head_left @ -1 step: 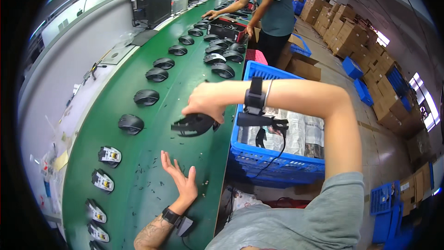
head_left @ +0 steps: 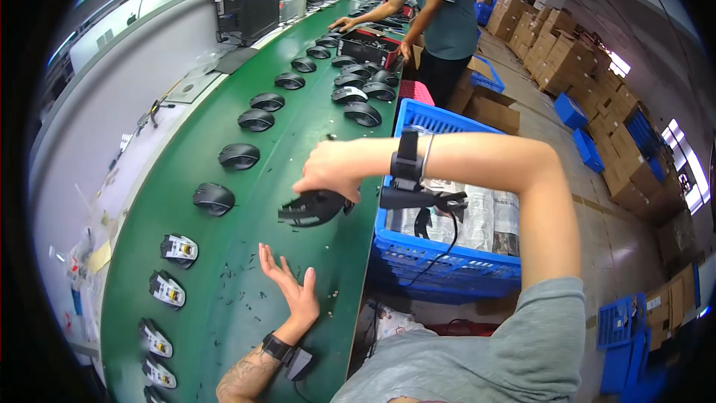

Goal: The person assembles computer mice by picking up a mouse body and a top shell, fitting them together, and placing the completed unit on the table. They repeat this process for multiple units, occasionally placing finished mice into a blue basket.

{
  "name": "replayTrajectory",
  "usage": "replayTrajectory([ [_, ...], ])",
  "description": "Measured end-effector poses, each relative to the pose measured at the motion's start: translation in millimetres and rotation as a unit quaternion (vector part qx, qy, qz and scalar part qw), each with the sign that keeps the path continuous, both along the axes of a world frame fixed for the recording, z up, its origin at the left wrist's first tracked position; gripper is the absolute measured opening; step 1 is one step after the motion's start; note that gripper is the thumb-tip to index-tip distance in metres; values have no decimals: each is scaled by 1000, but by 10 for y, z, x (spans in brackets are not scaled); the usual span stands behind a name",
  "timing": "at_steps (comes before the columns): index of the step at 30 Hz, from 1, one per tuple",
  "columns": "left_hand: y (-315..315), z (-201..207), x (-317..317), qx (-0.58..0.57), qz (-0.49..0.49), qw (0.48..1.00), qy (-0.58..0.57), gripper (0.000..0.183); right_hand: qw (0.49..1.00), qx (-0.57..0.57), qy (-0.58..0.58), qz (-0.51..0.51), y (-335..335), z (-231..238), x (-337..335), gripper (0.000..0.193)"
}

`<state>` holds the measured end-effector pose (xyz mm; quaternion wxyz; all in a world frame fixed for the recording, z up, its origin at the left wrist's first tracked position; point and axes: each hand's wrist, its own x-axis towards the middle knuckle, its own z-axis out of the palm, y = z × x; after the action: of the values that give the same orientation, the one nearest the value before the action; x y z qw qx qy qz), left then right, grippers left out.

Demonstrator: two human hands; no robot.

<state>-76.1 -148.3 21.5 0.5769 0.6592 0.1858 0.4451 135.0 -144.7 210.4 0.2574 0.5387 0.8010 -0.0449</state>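
My right hand reaches across in front of me and grips a black curved computer mouse cover from above. The cover is held over the green bench, its slotted, open-looking edge toward the left. Below it, my left hand is open, palm turned up and fingers spread, with nothing in it. Along the left of the bench runs a row of mice. The nearer ones, such as an uncovered mouse, show white and yellow insides. Farther up, a covered black mouse stands with others like it.
Small black scraps lie scattered on the green bench. A blue crate holding wrapped packets stands beside its right edge. Across the bench, a co-worker leans over a dark box. More mice cluster near that box.
My right hand and the mouse cover are marginally lower and to the right. The left hand stays almost still.
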Motion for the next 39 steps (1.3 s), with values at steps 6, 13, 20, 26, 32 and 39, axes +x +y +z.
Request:
replayTrajectory([
  [6,-15,34,-14,26,53,998,18,90,986,68,-43,146,75,-646,-100,82],
  [13,-17,198,-47,152,19,973,170,75,979,145,143,0,-390,-271,110,104],
  [20,-34,178,-17,163,-1,968,188,72,895,95,110,-422,-1837,-954,1304,93],
  [26,-42,172,-46,163,10,968,192,68,824,83,34,-560,-2926,-1220,1765,91],
  [32,-48,127,-49,188,19,958,217,65,714,98,3,-693,-4565,-1291,2170,58],
  [39,-59,123,-9,198,10,952,232,64,669,83,65,-736,-5130,-1670,1996,70],
])
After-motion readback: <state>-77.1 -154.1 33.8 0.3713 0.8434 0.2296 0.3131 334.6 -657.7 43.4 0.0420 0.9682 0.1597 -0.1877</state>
